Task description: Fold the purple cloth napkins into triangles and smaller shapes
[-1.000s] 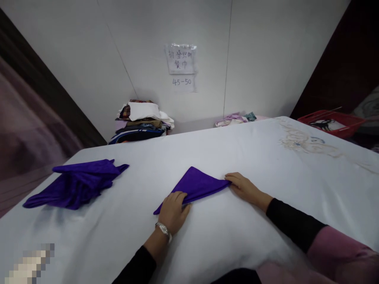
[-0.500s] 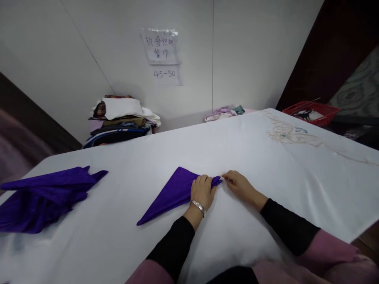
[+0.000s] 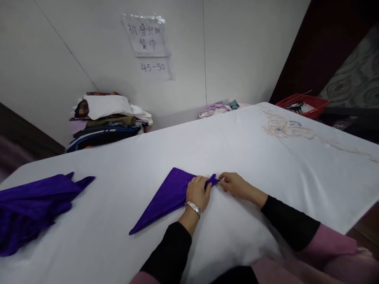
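A purple cloth napkin (image 3: 166, 201), folded into a pointed shape, lies on the white tablecloth (image 3: 254, 157) in front of me. My left hand (image 3: 197, 192), with a silver bracelet at its wrist, is closed round the gathered right part of the napkin. Small purple tips stick out past its thumb. At the outermost tip, my right hand (image 3: 232, 184) pinches the fabric between thumb and fingers. More purple cloth (image 3: 32, 209) lies loosely heaped at the left, apart from both hands.
Beyond the far edge at the left rises a stack of folded clothes (image 3: 109, 120). Some lilac and white fabric (image 3: 217, 109) lies by the wall. A red basket (image 3: 318, 105) stands at the far right. A handwritten sign (image 3: 149, 43) hangs on the wall.
My right hand has come onto the napkin's end tip, which it was just beside before. The tips now stand further apart. My view has shifted a little to the right.
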Action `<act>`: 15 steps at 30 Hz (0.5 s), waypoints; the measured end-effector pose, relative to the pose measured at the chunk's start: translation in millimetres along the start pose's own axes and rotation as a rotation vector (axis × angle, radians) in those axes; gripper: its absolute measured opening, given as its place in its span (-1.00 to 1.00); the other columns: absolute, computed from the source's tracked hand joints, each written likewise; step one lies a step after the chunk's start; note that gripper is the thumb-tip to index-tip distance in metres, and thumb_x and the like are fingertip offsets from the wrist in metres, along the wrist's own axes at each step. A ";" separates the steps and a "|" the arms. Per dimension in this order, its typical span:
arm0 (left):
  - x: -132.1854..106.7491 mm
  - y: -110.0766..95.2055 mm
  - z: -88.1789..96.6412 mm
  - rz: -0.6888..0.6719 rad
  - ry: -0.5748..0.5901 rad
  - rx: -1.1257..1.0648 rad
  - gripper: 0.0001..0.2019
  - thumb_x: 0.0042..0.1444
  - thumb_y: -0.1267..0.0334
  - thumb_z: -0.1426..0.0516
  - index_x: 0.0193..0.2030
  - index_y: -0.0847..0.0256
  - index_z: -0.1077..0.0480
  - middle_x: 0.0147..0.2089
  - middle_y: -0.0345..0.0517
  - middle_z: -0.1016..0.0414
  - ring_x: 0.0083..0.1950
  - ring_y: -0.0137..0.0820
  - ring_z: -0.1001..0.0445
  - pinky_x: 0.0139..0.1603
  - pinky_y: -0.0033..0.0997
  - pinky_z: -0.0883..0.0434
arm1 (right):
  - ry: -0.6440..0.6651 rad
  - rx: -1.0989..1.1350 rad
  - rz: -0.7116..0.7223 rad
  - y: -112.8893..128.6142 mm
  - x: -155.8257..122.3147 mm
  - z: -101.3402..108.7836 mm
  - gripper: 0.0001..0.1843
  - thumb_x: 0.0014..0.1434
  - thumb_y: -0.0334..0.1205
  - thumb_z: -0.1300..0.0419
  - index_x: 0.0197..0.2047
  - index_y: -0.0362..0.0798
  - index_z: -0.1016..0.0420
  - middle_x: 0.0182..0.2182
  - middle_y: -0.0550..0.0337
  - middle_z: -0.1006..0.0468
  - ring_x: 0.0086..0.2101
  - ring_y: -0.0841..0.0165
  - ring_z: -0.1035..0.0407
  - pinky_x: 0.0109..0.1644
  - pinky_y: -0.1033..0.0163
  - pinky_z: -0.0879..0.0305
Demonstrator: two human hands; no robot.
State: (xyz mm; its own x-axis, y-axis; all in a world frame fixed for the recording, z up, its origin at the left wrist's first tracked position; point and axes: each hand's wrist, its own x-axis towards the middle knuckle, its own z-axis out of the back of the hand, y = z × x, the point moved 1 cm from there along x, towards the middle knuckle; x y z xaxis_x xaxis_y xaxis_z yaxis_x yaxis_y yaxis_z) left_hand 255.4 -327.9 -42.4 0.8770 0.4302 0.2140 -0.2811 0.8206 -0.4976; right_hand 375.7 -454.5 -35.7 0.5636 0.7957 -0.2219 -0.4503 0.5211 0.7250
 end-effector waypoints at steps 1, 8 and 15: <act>0.0 0.2 -0.1 -0.006 -0.001 -0.002 -0.87 0.14 0.28 -0.06 -0.19 0.12 -0.41 -0.20 -0.15 -0.45 -0.13 -0.32 -0.34 -0.12 -0.31 -0.23 | 0.020 0.036 -0.038 0.6 1.1 -0.1 -0.79 0.13 -0.18 -0.06 -0.18 -0.05 -0.38 -0.56 0.27 -0.49 -0.68 0.47 -0.24 -0.58 0.35 -0.10; -1.3 0.3 -0.9 -0.036 -0.018 0.010 -0.81 0.12 0.15 -0.10 -0.14 0.12 -0.39 -0.17 -0.14 -0.45 -0.11 -0.31 -0.35 -0.11 -0.30 -0.22 | -0.035 -0.109 0.009 6.2 4.9 -0.3 -0.93 0.07 -0.31 -0.09 -0.34 -0.05 -0.38 -0.56 0.26 -0.47 -0.59 0.46 -0.28 -0.52 0.37 -0.08; -0.8 0.4 -1.0 -0.024 0.006 0.031 -0.84 0.13 0.20 -0.08 -0.17 0.11 -0.40 -0.19 -0.15 -0.45 -0.13 -0.30 -0.34 -0.13 -0.30 -0.22 | -0.059 -0.074 0.070 3.1 3.2 -1.0 -0.94 0.05 -0.35 -0.07 -0.44 -0.04 -0.30 -0.55 0.28 -0.45 -0.58 0.47 -0.29 -0.51 0.37 -0.11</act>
State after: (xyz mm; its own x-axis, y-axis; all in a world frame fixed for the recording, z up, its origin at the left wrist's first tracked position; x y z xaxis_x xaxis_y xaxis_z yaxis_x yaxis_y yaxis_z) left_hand 254.9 -328.3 -43.6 0.8861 0.4079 0.2202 -0.2717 0.8419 -0.4663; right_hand 375.4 -450.0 -34.8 0.5676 0.8127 -0.1318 -0.5386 0.4876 0.6872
